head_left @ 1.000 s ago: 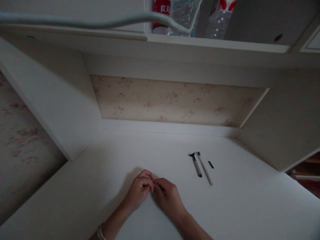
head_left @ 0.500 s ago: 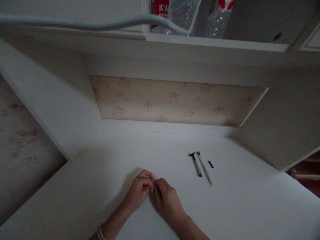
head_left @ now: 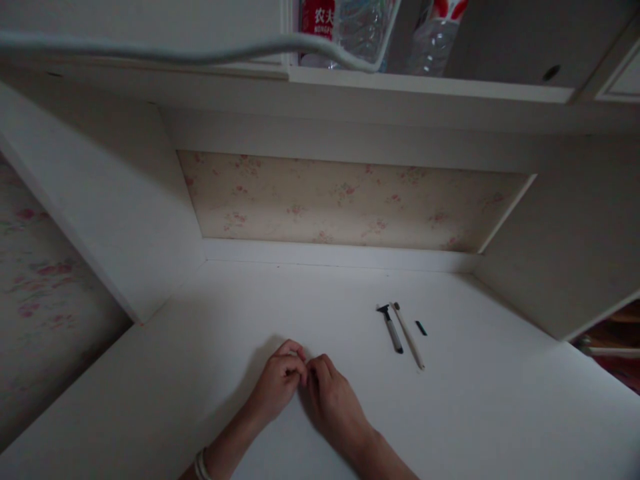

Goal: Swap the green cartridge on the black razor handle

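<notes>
My left hand [head_left: 277, 387] and my right hand [head_left: 334, 400] rest together on the white desk [head_left: 480, 413], fingertips meeting at the middle. Both have their fingers curled into a pinch around something small that I cannot make out. A pale bracelet [head_left: 201, 465] circles my left wrist. To the right and farther back lie a dark razor-like tool [head_left: 391, 327], a thin light stick [head_left: 410, 337] beside it and a small dark piece [head_left: 421, 328], all apart from my hands.
White side panels stand at left [head_left: 110, 220] and right [head_left: 565, 233], with a floral back panel [head_left: 345, 200] between them. A shelf above holds plastic bottles [head_left: 350, 27]. A grey cable [head_left: 175, 50] runs across the top.
My right hand has shifted slightly left and closer to my left hand; the dark bit seen between its fingers a second ago is now hidden. The items on the desk have not moved.
</notes>
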### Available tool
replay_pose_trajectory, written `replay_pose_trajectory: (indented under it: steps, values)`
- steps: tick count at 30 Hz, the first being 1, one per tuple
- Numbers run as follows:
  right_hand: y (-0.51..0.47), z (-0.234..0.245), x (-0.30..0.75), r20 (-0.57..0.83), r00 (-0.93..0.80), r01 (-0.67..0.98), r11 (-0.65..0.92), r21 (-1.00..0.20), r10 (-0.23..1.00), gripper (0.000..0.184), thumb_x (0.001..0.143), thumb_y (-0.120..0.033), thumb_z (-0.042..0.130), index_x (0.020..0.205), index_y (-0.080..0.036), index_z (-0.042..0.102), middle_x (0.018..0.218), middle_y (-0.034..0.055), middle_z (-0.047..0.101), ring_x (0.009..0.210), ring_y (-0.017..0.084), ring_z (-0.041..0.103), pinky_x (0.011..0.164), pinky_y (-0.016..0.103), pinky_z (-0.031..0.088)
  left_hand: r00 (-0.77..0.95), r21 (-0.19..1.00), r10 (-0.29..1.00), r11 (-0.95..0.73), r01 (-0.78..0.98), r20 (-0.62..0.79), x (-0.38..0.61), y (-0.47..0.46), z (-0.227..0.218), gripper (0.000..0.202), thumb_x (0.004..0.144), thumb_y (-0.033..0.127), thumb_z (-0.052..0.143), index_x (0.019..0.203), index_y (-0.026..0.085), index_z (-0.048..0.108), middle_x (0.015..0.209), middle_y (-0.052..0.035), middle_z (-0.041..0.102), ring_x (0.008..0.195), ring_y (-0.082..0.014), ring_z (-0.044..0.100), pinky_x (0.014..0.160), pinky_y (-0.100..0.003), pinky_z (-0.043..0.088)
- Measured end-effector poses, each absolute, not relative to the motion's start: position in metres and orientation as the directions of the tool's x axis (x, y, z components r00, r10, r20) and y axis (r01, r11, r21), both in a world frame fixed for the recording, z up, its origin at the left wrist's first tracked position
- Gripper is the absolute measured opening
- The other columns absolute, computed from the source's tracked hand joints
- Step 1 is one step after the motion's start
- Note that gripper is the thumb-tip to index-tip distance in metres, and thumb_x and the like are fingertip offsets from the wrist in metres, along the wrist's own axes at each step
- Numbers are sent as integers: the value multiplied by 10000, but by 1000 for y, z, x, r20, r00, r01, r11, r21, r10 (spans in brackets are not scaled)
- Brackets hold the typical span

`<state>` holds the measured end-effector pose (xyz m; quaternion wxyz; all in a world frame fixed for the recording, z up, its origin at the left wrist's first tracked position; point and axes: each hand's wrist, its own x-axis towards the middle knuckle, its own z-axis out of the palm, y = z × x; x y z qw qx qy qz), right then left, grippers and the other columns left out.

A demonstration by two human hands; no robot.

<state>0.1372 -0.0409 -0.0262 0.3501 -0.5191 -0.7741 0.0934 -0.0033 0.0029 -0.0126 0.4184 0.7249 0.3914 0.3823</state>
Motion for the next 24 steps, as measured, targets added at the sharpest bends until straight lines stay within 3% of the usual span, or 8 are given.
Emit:
replay_pose_trajectory:
  steps: [24]
  values:
    - [-41, -27, 139, 428, -269, 757, 464, -460, 863, 103, 917, -129, 385, 908, -173, 478, 821, 45, 533, 649, 157, 549, 581, 249, 460, 422, 907, 882, -336, 253, 209, -3, 2, -12, 290, 563, -2, 379, 514, 176, 602, 862, -47, 541, 850, -162, 546, 732, -247, 409]
